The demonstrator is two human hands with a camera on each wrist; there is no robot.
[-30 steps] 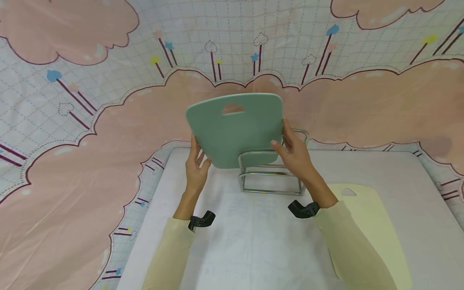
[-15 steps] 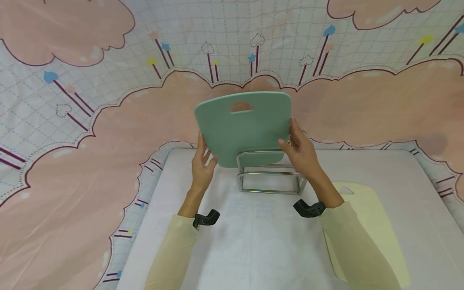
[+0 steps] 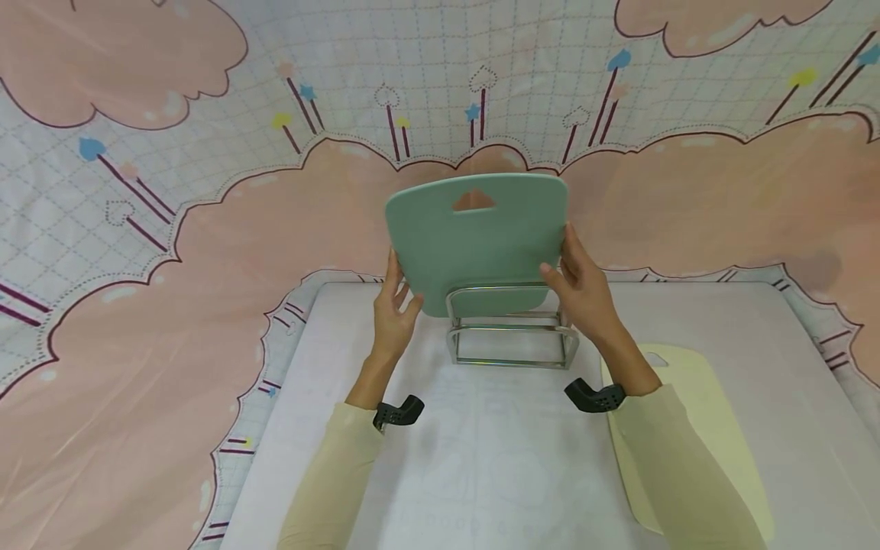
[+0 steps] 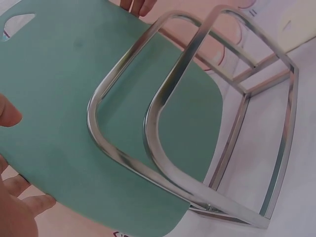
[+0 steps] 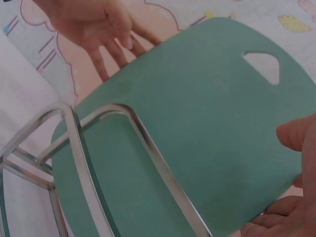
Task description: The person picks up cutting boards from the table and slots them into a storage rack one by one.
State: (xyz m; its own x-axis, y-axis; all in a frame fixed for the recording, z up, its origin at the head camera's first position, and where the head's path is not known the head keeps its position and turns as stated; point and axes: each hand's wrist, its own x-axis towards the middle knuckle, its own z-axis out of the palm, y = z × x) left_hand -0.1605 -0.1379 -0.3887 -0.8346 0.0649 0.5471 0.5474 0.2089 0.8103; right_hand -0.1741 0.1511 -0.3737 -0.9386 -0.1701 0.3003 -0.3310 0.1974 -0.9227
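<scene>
A green cutting board [image 3: 481,248] with a handle slot leans upright, its lower part behind the front loops of a metal wire rack [image 3: 512,328]. My left hand [image 3: 394,321] grips its left edge, thumb [image 4: 9,113] on the near face and fingers [image 4: 37,203] along the edge. On the opposite edge, my right hand [image 3: 590,302] holds it the same way, thumb [image 5: 294,134] in front. In the left wrist view, the board's lower corner sits inside the rack, overlapped by two curved bars. The board tilts slightly, its left top corner lower.
A pale yellow cutting board [image 3: 715,428] lies flat on the white table [image 3: 495,458] at the right, partly under my right sleeve. A printed cloth [image 3: 687,206] with pink clouds hangs behind the table.
Both hands have moved the green board to the right, so more of its width stands behind the rack's loops. The grip stays the same, and the rack holds its place.
</scene>
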